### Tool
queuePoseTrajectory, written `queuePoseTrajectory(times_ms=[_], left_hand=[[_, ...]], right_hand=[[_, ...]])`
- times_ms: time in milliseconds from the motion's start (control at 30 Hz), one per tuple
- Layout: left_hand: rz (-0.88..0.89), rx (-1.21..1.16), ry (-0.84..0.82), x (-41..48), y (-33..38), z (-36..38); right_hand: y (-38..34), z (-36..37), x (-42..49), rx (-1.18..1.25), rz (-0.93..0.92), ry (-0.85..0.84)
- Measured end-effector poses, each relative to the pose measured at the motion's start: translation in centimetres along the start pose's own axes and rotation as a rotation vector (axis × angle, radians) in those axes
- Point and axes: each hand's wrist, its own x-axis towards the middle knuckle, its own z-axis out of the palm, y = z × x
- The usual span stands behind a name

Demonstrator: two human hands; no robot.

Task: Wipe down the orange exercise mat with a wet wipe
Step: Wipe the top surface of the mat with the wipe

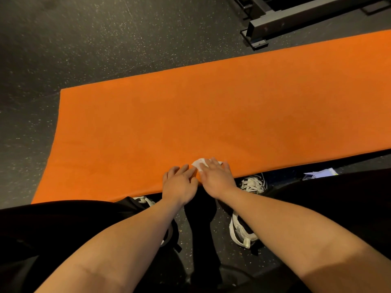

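Down by the knees (53, 218), got 2 white-laced shoes (252, 183) parked on the speckled floor (63, 49), toes right at the near edge of the orange mat (211, 113). Just past those, resting the left hand (179, 182) flat on the mat's edge, fingers straight, holding nothing, bracing. Right beside it, pressing the white wipe (198, 162) onto the mat with the right hand (218, 178), fingers laid flat over it, not curled or pinched around it. Looks like early days on this job tbh: wipe parked at the near edge, loads of orange beyond, no obvious wet streaks anywhere. Best bet from here: keep that palm flat, push in long overlapping strokes out to the far edge, then shift sideways and repeat. Keep the left hand down to stop the mat creeping. Probably worth flipping the wipe once grubby. Further out, can't see the mat's right end. Past the far edge, just a grey metal frame (285, 20) on the floor, close to the mat, touching or not, can't tell.
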Motion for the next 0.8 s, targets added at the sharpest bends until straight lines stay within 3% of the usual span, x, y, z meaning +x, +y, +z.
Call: queuePoseTrajectory(times_ms=[100,167,300,367,567,733,800], left_hand=[[-0.021,0.038,-0.03,1.0,0.5,-0.6],[-0.042,0.063,-0.064,1.7,0.8,-0.8],[-0.06,0.066,-0.071,3.2,1.0,-1.0],[-0.064,0.077,-0.069,3.6,0.9,-0.9],[-0.064,0.06,-0.079,5.0,1.0,-0.8],[-0.067,-0.01,-0.025,5.4,0.8,-0.2],[-0.054,-0.008,-0.029,5.4,0.5,-0.1]], right_hand=[[1.9,-1.5,1.3,-0.009,0.263,-0.012],[1.1,-2.0,1.9,0.026,0.315,-0.022],[-1.6,-0.7,2.1,0.038,-0.026,-0.064],[-0.8,-0.7,2.7,0.037,-0.065,-0.077],[1.6,-2.2,4.6,0.056,0.333,-0.051],[-1.1,-0.9,4.6,0.019,-0.081,-0.109],[0.4,-1.3,5.1,-0.016,-0.043,-0.082]])
